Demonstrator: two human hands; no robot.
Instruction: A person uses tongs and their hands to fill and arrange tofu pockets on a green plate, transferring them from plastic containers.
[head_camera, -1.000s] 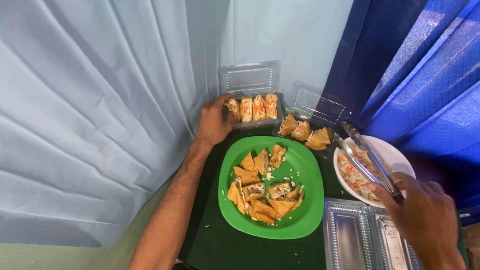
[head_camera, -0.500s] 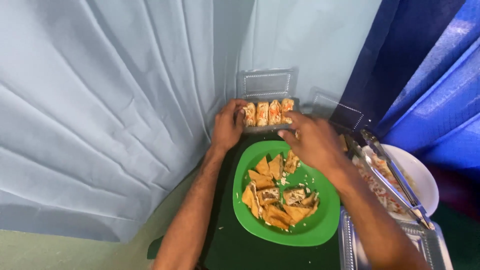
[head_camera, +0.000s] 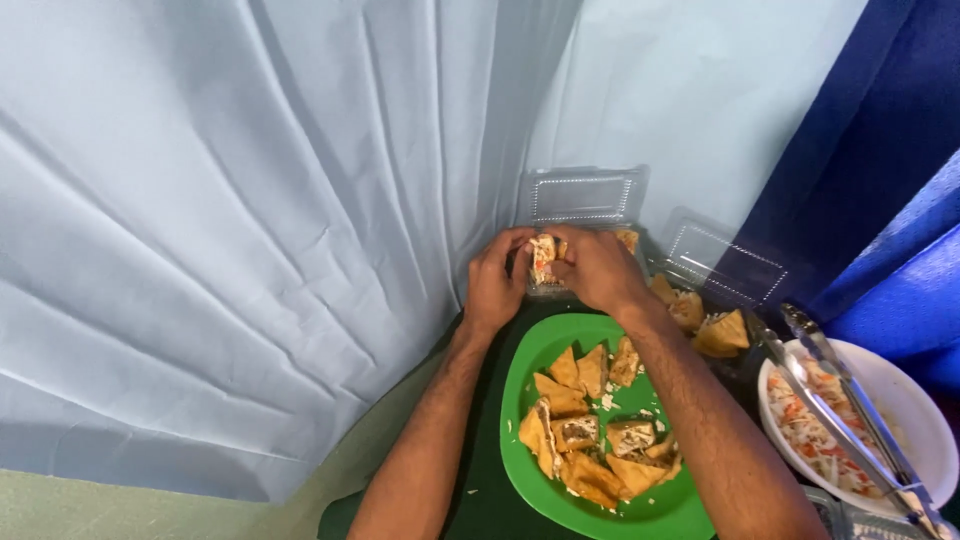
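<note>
Filled roll (head_camera: 543, 258): soft, crumbly, light; likely best gripped at its ends. Left hand (head_camera: 497, 280) and right hand (head_camera: 597, 268) pinch it together above clear tray (head_camera: 548, 290).

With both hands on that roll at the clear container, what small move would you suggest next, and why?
Probably lift the roll clear of the clear plastic container and bring it toward the green plate. Both the left hand and right hand already pinch it at the container's front edge, and the plate of cut fried pieces sits just below the hands.
</note>
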